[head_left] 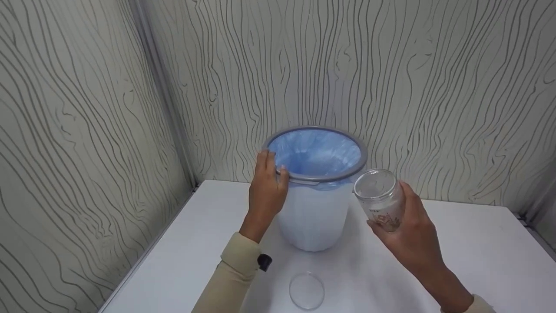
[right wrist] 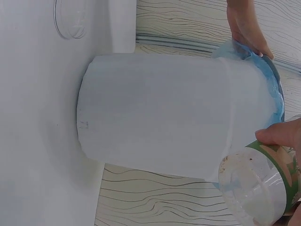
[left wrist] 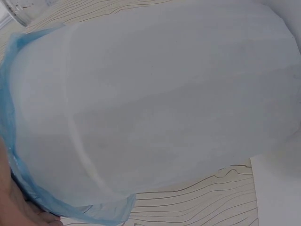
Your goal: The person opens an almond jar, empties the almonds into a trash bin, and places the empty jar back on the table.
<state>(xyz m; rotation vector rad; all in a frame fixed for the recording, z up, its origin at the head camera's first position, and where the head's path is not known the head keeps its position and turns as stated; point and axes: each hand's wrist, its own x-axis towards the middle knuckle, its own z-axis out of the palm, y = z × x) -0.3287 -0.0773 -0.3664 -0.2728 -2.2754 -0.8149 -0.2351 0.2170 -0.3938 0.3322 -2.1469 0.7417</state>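
A white trash bin (head_left: pixel 312 221) with a grey rim (head_left: pixel 323 177) and a blue liner bag (head_left: pixel 334 150) stands upright on the table. My left hand (head_left: pixel 268 191) grips the rim at its left side, fingers over the edge. To the right of the bin, my right hand (head_left: pixel 415 230) holds a clear glass jar (head_left: pixel 380 202), its open mouth tipped toward the bin. A printed picture marks the jar's side. Small dark specks show near the jar's base (right wrist: pixel 240 169) in the right wrist view. The bin's wall (left wrist: pixel 155 103) fills most of the left wrist view.
A clear round lid (head_left: pixel 307 291) lies on the white table (head_left: pixel 173 261) in front of the bin. Panels with a wood-grain pattern (head_left: pixel 243 87) rise behind and to the left of the table.
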